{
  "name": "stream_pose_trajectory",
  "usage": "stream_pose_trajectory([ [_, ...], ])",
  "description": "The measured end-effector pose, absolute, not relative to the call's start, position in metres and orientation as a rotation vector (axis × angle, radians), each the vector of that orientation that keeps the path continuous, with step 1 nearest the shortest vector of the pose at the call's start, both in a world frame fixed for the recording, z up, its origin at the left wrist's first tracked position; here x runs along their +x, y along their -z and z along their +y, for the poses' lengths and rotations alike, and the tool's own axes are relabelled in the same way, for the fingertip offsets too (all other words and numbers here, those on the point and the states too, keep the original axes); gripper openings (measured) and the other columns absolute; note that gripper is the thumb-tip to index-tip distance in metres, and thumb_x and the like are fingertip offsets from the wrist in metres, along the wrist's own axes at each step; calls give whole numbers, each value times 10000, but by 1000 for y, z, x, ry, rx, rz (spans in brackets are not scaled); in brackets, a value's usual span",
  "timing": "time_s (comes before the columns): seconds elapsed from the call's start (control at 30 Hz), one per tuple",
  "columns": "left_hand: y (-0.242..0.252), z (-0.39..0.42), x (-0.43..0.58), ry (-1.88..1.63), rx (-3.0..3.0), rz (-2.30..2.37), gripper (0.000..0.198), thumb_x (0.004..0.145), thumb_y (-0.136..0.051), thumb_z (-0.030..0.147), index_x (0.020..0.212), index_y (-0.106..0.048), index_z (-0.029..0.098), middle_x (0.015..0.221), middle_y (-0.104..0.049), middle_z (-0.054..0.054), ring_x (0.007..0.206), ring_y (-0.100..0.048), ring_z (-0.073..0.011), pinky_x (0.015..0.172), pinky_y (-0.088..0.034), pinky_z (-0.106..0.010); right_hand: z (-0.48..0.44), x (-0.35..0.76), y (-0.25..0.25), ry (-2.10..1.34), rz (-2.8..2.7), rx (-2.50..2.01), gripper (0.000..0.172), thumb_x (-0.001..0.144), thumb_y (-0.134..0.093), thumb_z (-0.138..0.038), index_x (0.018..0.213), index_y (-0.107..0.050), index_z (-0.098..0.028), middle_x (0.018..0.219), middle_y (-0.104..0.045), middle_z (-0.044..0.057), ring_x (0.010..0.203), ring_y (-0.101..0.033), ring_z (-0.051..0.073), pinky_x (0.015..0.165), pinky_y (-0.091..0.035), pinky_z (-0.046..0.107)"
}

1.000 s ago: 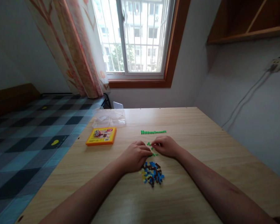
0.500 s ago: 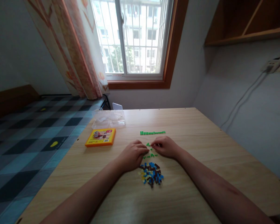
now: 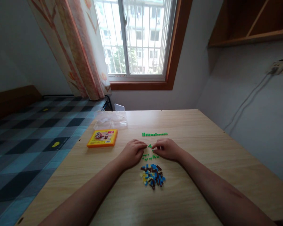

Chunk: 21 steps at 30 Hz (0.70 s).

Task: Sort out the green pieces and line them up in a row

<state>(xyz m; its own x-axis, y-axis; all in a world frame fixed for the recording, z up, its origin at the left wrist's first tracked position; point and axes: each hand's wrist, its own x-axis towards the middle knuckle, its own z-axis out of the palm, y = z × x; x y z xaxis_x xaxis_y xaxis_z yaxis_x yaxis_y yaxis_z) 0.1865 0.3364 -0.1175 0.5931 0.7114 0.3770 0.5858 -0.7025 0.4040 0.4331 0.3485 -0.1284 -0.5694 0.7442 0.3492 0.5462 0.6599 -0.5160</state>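
My left hand (image 3: 132,153) rests on the table with its fingers stretched toward a small cluster of green toy bricks (image 3: 150,146). I see nothing held in it. Opposite, my right hand (image 3: 167,148) has its thumb and fingers bent into a pinch at the right of that cluster. Whatever sits between those fingertips is too small to make out. Loose green bricks (image 3: 146,158) lie scattered just below both hands. Beyond them runs a neat row of green bricks (image 3: 155,134). Nearer to me is a pile of brown, blue and yellow bricks (image 3: 153,176).
A yellow and orange box (image 3: 102,138) lies at the left of the wooden table (image 3: 186,131). Behind it stands a clear plastic container (image 3: 111,120). A bed with a checked cover (image 3: 37,138) adjoins the table's left side.
My left hand has drawn back a little to the left, uncovering more of the loose green bricks. My right hand remains nearly in place, its fingertips slightly lower.
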Motion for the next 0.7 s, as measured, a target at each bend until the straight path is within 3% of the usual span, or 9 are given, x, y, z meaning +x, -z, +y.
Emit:
stream_pose_trajectory([
  [0.7,115,336,184,-746,2668,1106,249,911,-542,174,998,-770,222,1057,-733,-70,985,-629,-219,919,-501,-405,349,432,126,-380,-2371,-1052,128,881,-656,-251,869,-781,-229,797,-717,29,724,-624,146,672,-425,248],
])
